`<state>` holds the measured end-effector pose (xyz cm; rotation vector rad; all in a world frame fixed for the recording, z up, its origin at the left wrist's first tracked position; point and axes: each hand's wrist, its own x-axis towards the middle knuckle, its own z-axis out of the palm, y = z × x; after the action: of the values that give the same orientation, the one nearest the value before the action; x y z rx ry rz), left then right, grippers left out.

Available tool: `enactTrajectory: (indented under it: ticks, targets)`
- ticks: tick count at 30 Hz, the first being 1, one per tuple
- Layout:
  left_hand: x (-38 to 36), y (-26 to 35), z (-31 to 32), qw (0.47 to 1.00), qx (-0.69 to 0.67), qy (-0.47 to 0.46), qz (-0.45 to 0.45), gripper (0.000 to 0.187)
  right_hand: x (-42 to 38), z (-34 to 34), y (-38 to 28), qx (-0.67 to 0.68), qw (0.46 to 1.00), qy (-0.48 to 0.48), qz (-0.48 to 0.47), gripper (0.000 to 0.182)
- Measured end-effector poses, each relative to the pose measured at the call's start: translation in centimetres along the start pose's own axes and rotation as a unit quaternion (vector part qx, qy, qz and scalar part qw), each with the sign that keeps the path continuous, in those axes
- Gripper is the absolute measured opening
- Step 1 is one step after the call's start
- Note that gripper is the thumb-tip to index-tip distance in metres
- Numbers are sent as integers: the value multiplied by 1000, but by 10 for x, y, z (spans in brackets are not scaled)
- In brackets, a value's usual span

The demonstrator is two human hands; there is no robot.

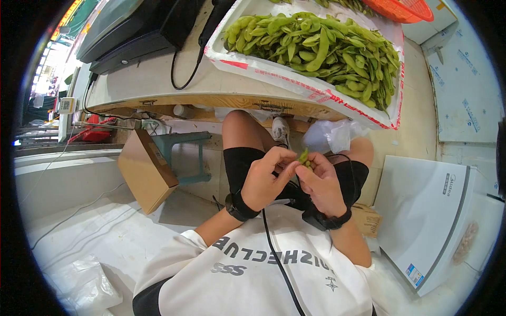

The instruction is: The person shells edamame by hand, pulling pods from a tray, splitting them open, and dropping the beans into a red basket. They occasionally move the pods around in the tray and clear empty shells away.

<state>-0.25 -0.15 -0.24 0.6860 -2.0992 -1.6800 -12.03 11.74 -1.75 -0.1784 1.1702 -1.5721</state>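
Observation:
Over my lap, my left hand and my right hand meet at the fingertips around a green edamame pod. The thumb and forefinger of my left hand pinch it from the left. My right hand's fingers curl round it from the right, partly covering its lower end. A heap of edamame pods fills a white foam box on the table beyond my hands.
An orange basket sits at the box's far corner. Thin plastic bags hang by my knee. A cardboard box leans near a green stool on the left; a white fridge stands right. A black cable runs down my shirt.

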Motion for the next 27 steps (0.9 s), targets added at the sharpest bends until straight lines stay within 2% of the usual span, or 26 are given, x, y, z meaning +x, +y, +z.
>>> enactTrajectory:
  ticks: [1, 4, 7, 9, 10, 13, 16, 19, 22, 25, 27]
  targets:
    - [-1, 0, 0, 1000, 6, 3, 13, 15, 1, 1, -1, -44, 999, -1, -11, 20]
    - [-2, -9, -2, 990, -111, -50, -66, 15, 5, -1, 1, -151, 984, 7, -92, 23]
    - [-2, -11, -4, 975, -181, -66, -106, 13, 9, -15, 7, -215, 971, -14, -105, 18]
    - [-3, -11, 0, 984, -140, -59, -94, 13, 8, -18, 9, -223, 968, -9, -114, 13]
    - [-3, -10, 2, 987, -119, -55, -88, 12, 7, -18, 9, -228, 966, -7, -119, 11]
    - [-4, -7, 9, 993, 103, -28, 43, 13, 5, -13, 8, -136, 987, 19, -78, 5]
    - [-1, -7, 12, 996, 89, 5, 21, 12, 2, -12, 3, -54, 998, 33, -22, 9]
    - [2, -3, 10, 999, -3, 22, -37, 10, -2, -9, 1, 27, 998, 50, -29, 13]
    - [4, 2, 5, 997, -35, 13, -60, 9, -6, -12, -9, -19, 999, 28, -30, 16]
    - [1, 3, 0, 998, 45, -36, 23, 9, -8, -15, -22, -49, 998, 32, -7, 17]
    - [-2, 11, -2, 998, 2, -60, 16, 11, -11, -12, -37, -118, 992, 24, -27, 16]
